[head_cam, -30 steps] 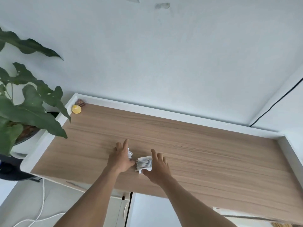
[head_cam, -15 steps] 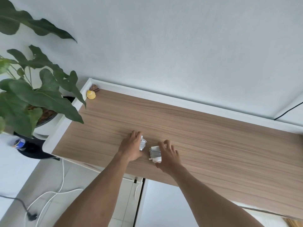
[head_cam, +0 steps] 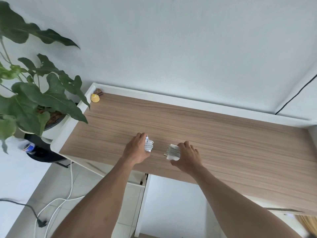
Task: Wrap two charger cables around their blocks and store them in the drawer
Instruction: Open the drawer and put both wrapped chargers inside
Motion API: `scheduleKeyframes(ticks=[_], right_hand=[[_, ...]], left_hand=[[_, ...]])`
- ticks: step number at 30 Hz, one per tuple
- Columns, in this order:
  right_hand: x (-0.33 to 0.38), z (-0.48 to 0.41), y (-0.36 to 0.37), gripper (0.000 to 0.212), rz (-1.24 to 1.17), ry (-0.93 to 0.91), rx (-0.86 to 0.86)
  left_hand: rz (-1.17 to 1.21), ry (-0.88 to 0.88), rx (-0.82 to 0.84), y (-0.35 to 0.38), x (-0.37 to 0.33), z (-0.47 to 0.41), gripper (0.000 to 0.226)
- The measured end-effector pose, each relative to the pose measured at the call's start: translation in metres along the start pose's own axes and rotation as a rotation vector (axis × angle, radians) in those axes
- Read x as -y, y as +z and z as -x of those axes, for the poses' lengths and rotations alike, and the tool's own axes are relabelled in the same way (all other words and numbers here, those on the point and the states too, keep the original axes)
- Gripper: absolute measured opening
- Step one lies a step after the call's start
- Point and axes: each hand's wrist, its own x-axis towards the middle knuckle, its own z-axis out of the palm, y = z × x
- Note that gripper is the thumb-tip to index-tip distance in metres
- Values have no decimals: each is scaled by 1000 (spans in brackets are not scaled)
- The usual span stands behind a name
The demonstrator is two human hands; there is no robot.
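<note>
Two white charger blocks with cable wound around them sit on the wooden desk top. My left hand is closed around the left wrapped charger, fingers over its far side and thumb at its near end. My right hand grips the right wrapped charger, whose white block and plug prongs stick out to the left. A gap of bare wood lies between the two chargers. Below the desk's front edge a white drawer unit shows between my forearms, its front mostly hidden.
A large potted plant stands left of the desk. A small yellow object sits in the desk's back left corner. White and black cables lie on the floor at the lower left. A white wall rises behind the desk.
The two chargers, close together before, are now farther apart: my right hand has drawn its charger to the right. The camera view has shifted and tilted down, showing more floor.
</note>
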Motion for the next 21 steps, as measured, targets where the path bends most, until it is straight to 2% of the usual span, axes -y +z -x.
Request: scheduleKeyframes(ticks=[5,11,17,21], right_hand=[[-27,46,-14,69,-74,34,-38],[-62,124,16,64,-245,83,1],[-97,186,73,74,-267,164,175],[-112,199,104,72,-196,216,254]], left_hand=[[43,42,-3,11,-47,32,56],[295,0,-27,60,-83,95,53],[216,-24,214,128,-84,157,57],[96,-36,326,159,-78,175,54]])
